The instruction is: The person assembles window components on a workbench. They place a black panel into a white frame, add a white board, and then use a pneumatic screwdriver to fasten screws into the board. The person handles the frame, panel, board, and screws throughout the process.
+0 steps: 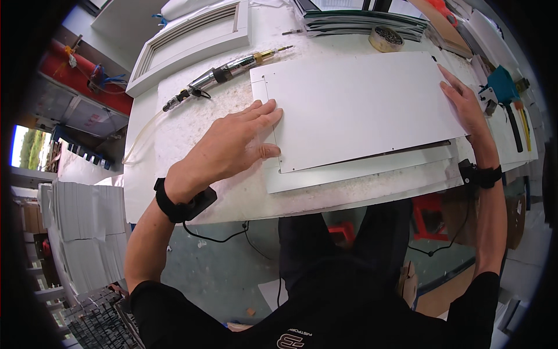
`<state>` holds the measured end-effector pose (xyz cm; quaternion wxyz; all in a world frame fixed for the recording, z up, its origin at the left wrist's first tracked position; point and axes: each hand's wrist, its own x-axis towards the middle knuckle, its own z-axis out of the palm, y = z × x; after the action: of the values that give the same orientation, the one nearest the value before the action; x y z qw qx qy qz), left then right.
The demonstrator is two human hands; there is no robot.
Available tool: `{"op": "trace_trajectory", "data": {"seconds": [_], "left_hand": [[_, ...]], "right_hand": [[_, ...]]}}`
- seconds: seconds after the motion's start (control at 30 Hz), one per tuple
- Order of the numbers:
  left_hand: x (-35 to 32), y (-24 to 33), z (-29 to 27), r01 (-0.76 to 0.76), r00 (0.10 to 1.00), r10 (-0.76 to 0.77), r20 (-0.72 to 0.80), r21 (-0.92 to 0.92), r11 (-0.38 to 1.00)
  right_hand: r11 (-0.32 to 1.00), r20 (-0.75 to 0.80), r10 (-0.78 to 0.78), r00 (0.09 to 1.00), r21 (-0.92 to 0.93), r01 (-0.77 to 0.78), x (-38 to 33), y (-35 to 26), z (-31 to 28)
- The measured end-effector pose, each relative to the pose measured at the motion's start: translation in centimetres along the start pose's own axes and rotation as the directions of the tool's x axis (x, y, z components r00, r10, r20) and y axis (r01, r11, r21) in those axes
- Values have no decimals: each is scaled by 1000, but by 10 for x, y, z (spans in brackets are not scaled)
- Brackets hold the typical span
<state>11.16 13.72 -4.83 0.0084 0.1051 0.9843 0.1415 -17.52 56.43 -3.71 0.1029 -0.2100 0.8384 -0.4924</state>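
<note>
A flat white rectangular panel [354, 107] with small holes along its edges lies in front of me on the white table. It rests over another white panel [360, 168] that sticks out along the near side. My left hand [238, 139] is open, its fingers stretched out and their tips touching the panel's left edge. At the right edge, my right hand [465, 107] grips the panel with thumb and forefinger at the rim; its other fingers are mostly hidden. Beyond my left hand lies a silver pneumatic screwdriver [226, 71] with a hose.
A white frame [192, 43] stands at the far left. At the back are stacked dark-edged sheets [363, 24] and a round tub of small dark pieces [386, 39]. Several hand tools [512, 125] lie at the right. Stacked white boards [87, 215] stand beside the table; a cable [218, 239] hangs from my left wrist.
</note>
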Motion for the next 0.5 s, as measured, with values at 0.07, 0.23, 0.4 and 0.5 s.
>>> {"op": "trace_trajectory", "data": {"seconds": [0.07, 0.23, 0.4, 0.5], "left_hand": [[-1, -2, 1, 17, 1000, -17, 1, -38, 999], [4, 22, -4, 74, 997, -74, 12, 21, 997], [7, 30, -2, 124, 991, -126, 36, 40, 991], [8, 36, -5, 135, 990, -136, 26, 53, 989]], "right_hand": [[1000, -19, 2, 1000, -10, -2, -3, -5, 4], [999, -39, -23, 999, 45, 25, -9, 0, 9], [969, -80, -114, 990, -230, 93, -13, -3, 17], [926, -46, -133, 990, -361, 108, -6, 11, 14]]}}
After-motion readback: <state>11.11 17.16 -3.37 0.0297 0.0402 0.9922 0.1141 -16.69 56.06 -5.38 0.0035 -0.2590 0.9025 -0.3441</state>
